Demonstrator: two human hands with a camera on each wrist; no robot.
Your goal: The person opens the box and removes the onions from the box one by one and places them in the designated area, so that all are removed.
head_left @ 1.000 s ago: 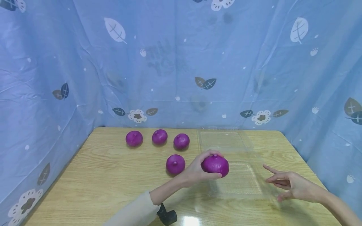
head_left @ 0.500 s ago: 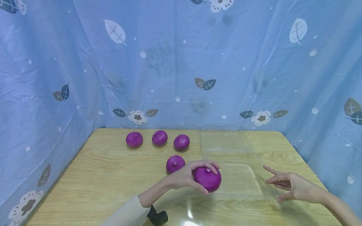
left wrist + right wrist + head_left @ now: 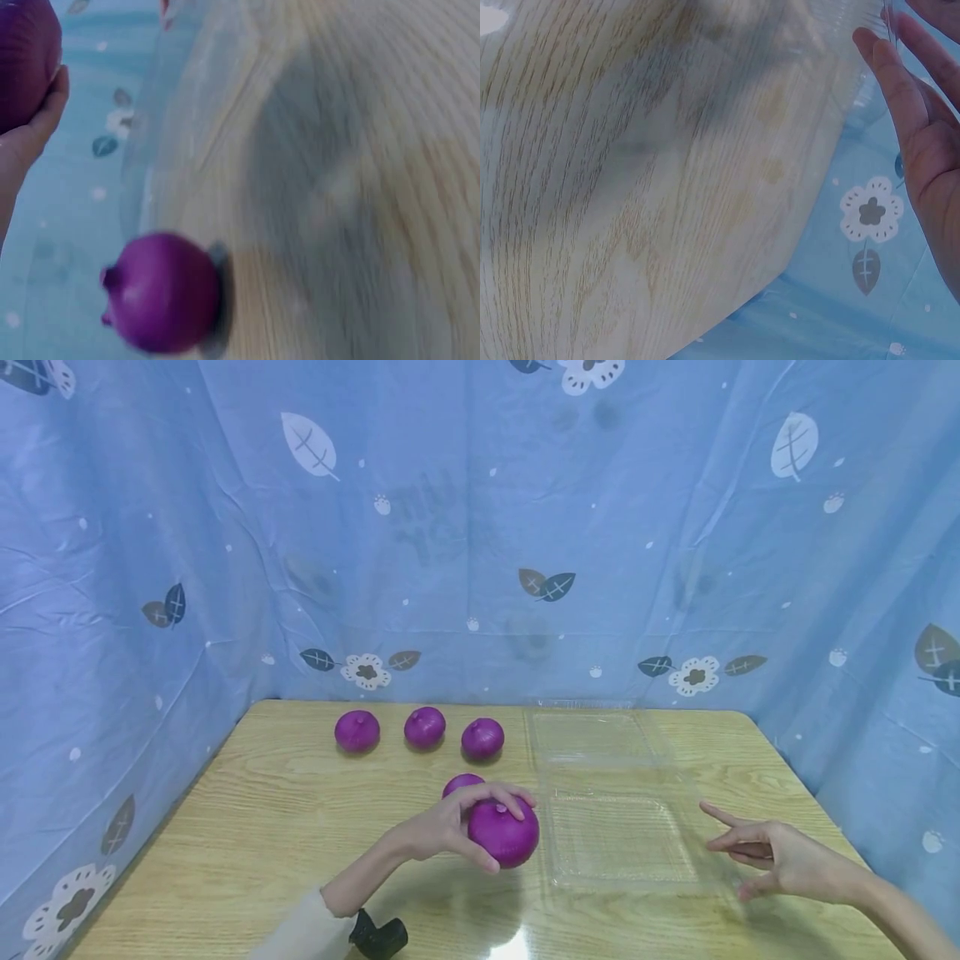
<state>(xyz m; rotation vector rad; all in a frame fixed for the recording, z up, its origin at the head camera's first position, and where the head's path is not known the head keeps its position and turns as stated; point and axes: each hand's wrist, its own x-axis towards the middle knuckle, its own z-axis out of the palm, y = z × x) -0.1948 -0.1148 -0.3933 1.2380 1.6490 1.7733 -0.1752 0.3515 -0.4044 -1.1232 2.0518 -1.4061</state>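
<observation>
My left hand [image 3: 450,828] holds a purple onion [image 3: 506,842] above the table, fingers over its top and thumb low on its near side. In the left wrist view this onion [image 3: 26,64] sits at the upper left edge. Just behind the hand another onion [image 3: 461,782] is partly hidden. A clear plastic container [image 3: 622,883] with two shallow sections lies right of the held onion. On its right side my right hand [image 3: 787,860] pinches the wall; in the right wrist view the fingers [image 3: 904,94] meet the transparent edge.
Three more onions stand in a row at the back: a left one [image 3: 357,732], a middle one [image 3: 425,727] and a right one [image 3: 482,739]. The wooden table [image 3: 247,827] is enclosed by a blue patterned curtain [image 3: 450,527]. A black wrist device [image 3: 381,937] sits at the left sleeve.
My left hand has moved left with the onion, from over the container's left part to bare table, now covering part of the onion behind. The right hand stays put.
</observation>
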